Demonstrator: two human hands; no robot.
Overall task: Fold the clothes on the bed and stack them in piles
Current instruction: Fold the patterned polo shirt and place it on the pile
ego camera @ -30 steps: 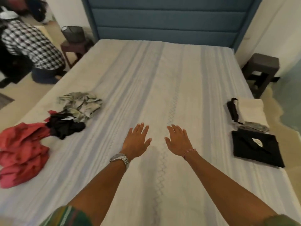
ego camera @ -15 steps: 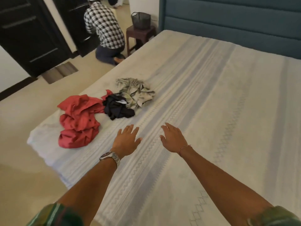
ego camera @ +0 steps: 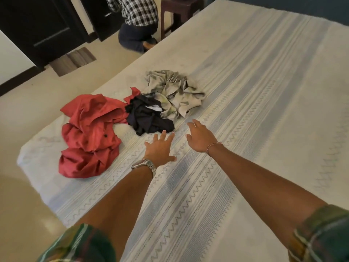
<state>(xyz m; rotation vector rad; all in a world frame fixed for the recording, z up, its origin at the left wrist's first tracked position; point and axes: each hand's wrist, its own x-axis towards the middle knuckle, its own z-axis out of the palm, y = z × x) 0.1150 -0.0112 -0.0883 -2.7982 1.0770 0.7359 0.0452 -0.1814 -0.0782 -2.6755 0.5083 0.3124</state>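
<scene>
Three crumpled garments lie near the left edge of the bed (ego camera: 264,91): a red shirt (ego camera: 88,133), a black garment (ego camera: 147,116) and a pale grey-green patterned one (ego camera: 173,91). My left hand (ego camera: 160,148), with a watch on its wrist, hovers with fingers spread just short of the black garment. My right hand (ego camera: 201,137), wearing a thin bracelet, reaches out beside it with relaxed fingers, close to the patterned garment. Neither hand holds anything. The folded piles are out of view.
A person in a checked shirt (ego camera: 136,17) kneels on the floor beyond the bed's left side, by a dark wooden stool (ego camera: 175,14). Dark doors (ego camera: 43,29) and a small mat (ego camera: 73,60) lie further left.
The view has swung left, away from the folded piles, toward the crumpled clothes. Both hands have moved forward and left, closer to the black and patterned garments.
</scene>
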